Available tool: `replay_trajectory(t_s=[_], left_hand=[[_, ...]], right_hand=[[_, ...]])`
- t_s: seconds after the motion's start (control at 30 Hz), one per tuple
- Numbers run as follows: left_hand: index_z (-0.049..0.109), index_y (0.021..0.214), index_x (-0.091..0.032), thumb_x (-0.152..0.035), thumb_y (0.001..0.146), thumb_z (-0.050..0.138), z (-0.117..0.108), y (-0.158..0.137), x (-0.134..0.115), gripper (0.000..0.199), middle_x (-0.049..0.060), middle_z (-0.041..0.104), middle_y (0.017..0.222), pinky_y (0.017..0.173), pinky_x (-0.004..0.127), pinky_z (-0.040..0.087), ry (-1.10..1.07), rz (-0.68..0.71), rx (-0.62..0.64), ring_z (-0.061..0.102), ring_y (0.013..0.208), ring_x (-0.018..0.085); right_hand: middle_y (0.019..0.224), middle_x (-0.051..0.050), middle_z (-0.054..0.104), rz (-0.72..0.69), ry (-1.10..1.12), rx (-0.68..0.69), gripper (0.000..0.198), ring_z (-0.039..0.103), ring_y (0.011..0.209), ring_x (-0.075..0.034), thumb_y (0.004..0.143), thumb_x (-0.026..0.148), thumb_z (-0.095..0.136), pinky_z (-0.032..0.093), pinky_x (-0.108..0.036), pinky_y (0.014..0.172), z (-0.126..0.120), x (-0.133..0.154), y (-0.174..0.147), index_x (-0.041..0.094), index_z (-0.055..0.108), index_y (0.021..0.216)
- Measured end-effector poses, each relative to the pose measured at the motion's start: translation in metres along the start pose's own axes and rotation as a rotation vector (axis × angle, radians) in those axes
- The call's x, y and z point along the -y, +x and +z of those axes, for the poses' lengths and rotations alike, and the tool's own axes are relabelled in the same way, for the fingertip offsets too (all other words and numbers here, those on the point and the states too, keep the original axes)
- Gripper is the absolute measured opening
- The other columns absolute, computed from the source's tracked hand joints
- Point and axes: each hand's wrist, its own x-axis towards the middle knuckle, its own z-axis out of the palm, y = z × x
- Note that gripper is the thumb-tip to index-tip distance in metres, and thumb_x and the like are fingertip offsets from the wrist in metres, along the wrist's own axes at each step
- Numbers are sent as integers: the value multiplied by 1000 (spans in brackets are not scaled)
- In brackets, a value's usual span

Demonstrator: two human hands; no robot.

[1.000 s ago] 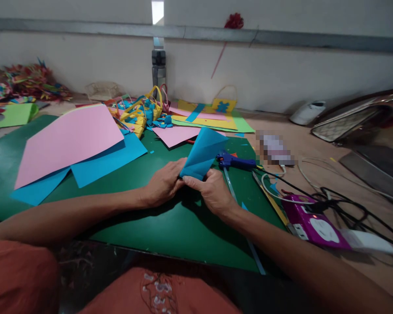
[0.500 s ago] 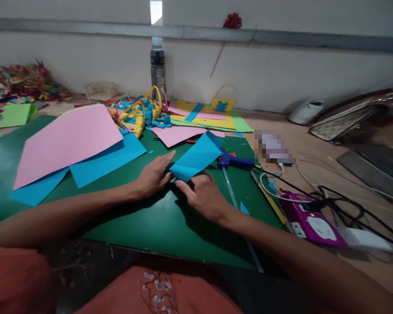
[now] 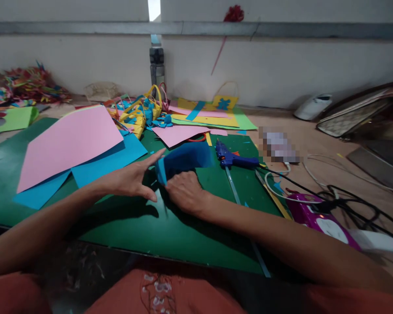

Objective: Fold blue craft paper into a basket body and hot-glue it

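Note:
My right hand is closed on a piece of blue paper over the green board. The paper's left end is bent round, and its far part is blurred by motion. My left hand is open just left of it, thumb and fingers spread apart, with nothing in its grasp. To the right of the blue paper lies a blue glue gun with a long clear glue stick under it. Red-handled scissors show partly from beneath a pink sheet.
Large pink paper and blue sheets cover the board's left side. Yellow-and-blue paper baskets stand behind. On the right are a phone, a purple power strip, tangled cables and a yellow cutter-like strip.
My left hand has moved left, away from the blue paper, and spread open. My right hand has shifted left with the paper, which now curls at its left end.

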Motion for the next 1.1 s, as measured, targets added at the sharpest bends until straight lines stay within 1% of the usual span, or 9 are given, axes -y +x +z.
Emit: replay_trajectory(t_s=[0.1, 0.17, 0.33, 0.43, 0.5, 0.67, 0.77, 0.9, 1.1], left_hand=[[1, 145, -18, -46, 61, 76, 9, 5, -6, 116, 20, 22, 147, 100, 46, 40, -120, 7, -80, 33, 130, 34], [7, 144, -16, -49, 62, 73, 17, 8, -11, 111, 20, 30, 144, 101, 46, 38, -114, 18, -147, 36, 128, 34], [36, 134, -14, -55, 78, 53, 29, 14, -19, 72, 13, 50, 129, 101, 47, 36, -44, 23, -245, 46, 118, 31], [52, 116, -15, -51, 87, 37, 32, 16, -18, 49, 10, 62, 106, 90, 40, 45, -74, -12, -285, 55, 101, 25], [58, 98, -15, -44, 91, 29, 33, 17, -15, 41, 7, 63, 89, 79, 34, 49, -69, -58, -332, 56, 85, 20], [55, 77, -16, -35, 92, 30, 37, 19, -10, 35, 2, 56, 72, 74, 30, 47, -53, -96, -359, 52, 80, 17], [53, 73, -16, -34, 91, 29, 40, 19, -10, 34, 1, 53, 67, 74, 30, 46, -6, -119, -333, 51, 80, 17], [49, 73, -16, -31, 91, 25, 43, 17, -15, 34, 2, 52, 71, 75, 30, 44, 63, -145, -312, 48, 74, 15], [44, 70, -19, -27, 92, 26, 44, 13, -22, 30, 1, 55, 75, 83, 32, 42, 141, -67, -309, 48, 71, 14]], right_hand=[[80, -17, 68, -10, -16, -74, 27, 62, 85, -26, 84, 10, 40, 42, -34, 61, 0, 1, -1, 12, 67, 84], [87, -17, 67, -13, -25, -120, 27, 61, 88, -26, 85, 11, 39, 42, -34, 63, -2, 0, -2, 12, 66, 91], [87, -13, 66, -12, -5, -117, 25, 61, 81, -23, 85, 13, 39, 41, -32, 61, -5, -3, -7, 14, 64, 90], [81, -11, 65, -36, -1, -93, 24, 61, 79, -23, 85, 12, 39, 41, -32, 61, -2, -4, -14, 15, 63, 84], [87, -12, 65, -37, -16, -127, 26, 60, 83, -23, 85, 9, 37, 41, -34, 65, 0, -4, -22, 14, 61, 91], [109, -18, 61, -111, -142, -261, 35, 55, 94, -26, 83, 7, 36, 41, -40, 77, 11, -3, -43, 5, 55, 113], [116, -19, 59, -150, -184, -298, 38, 53, 100, -29, 82, 7, 38, 39, -42, 82, 21, -3, -52, 1, 53, 117], [109, -14, 62, -147, -110, -250, 33, 55, 91, -25, 87, 16, 40, 40, -39, 77, 30, -1, -55, 5, 55, 114], [94, -12, 63, -67, -44, -201, 34, 54, 85, -24, 91, 35, 40, 38, -37, 69, 29, 3, -53, 9, 59, 103]])
